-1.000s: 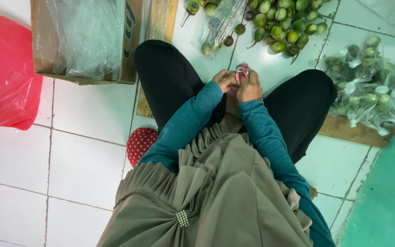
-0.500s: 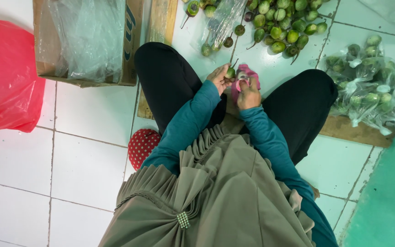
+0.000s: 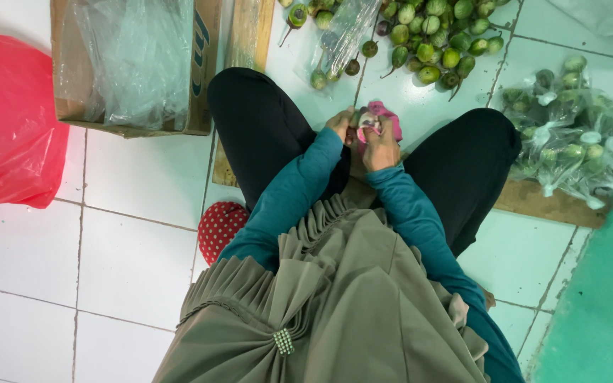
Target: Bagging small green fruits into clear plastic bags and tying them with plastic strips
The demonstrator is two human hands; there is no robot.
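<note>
I sit on a tiled floor with both hands together between my knees. My left hand grips a small round eggplant from the left. My right hand presses a pink cloth against that eggplant from the right. Teal sleeves cover both arms. A loose pile of small green eggplants lies on the floor just beyond my hands.
Clear bags packed with eggplants rest on a wooden board at the right. A cardboard box lined with clear plastic stands at the upper left, beside a red plastic bag. A red dotted object lies by my left leg.
The hands have stayed between the knees. The pink cloth has shifted around the eggplant, which showed more green half a second ago.
</note>
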